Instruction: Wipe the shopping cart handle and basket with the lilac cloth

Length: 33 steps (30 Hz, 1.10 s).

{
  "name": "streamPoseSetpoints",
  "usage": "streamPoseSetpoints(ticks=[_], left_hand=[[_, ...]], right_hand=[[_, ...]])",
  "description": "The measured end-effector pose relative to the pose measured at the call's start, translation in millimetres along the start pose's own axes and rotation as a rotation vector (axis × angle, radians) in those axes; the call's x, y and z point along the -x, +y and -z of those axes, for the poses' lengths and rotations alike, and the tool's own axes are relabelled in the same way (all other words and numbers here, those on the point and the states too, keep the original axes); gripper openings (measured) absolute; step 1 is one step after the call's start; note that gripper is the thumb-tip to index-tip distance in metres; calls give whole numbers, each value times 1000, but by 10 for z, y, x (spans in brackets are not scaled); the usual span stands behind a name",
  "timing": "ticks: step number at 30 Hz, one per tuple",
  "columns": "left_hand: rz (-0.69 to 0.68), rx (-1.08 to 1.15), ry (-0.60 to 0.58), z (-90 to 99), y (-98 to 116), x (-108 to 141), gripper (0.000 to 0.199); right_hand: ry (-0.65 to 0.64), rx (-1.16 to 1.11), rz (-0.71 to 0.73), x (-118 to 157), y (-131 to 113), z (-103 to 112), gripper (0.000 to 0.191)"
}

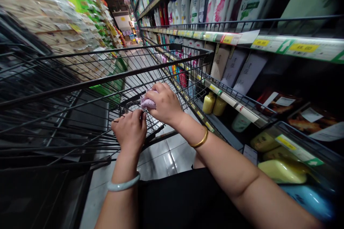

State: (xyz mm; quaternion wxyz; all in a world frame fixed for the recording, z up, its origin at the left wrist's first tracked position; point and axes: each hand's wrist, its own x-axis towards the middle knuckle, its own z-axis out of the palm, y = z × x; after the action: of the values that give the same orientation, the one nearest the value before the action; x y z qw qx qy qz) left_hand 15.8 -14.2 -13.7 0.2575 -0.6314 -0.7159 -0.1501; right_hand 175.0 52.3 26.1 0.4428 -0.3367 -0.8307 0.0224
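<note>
At the shopping cart's [80,86] near edge, our right hand [166,104] gripped lilac cloth [147,103], our left hand [130,128] curled over wire; the extent covered or left, we couldn't tell.

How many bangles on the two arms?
2: a pale bangle on the left wrist, and a gold bangle on the right wrist. No others show on either forearm.

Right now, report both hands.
Left hand: closed, fingers curled over the wire edge of the shopping cart.
Right hand: closed on a crumpled light purple cloth.
</note>
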Motion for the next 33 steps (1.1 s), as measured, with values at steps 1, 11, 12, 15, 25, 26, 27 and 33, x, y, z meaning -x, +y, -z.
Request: streamPoseSetpoints(ticks=[1,11,12,15,25,26,27,33], left_hand=[[2,-1,-3,0,-2,1,38],[-3,-9,-1,3,0,-1,37],[-2,-11,1,-1,2,0,37],[-2,-15,8,-12,5,-2,37],[-15,-21,13,-10,-7,10,39],[-12,-26,19,-14,-5,9,39],[-9,-31,24,-19,-3,7,39],[-17,-36,28,-27,-13,10,38]], right_hand=[[-17,1,-14,-3,-6,10,18],[104,-23,-15,31,-18,-48,22],[115,-16,-15,31,1,-66,22],[127,-28,-11,14,56,-91,19],[223,-66,23,-15,66,-54,21],[183,-53,11,-7,65,-63,18],[150,-49,1,-1,63,-68,16],[254,-110,49,-17,57,-19,18]])
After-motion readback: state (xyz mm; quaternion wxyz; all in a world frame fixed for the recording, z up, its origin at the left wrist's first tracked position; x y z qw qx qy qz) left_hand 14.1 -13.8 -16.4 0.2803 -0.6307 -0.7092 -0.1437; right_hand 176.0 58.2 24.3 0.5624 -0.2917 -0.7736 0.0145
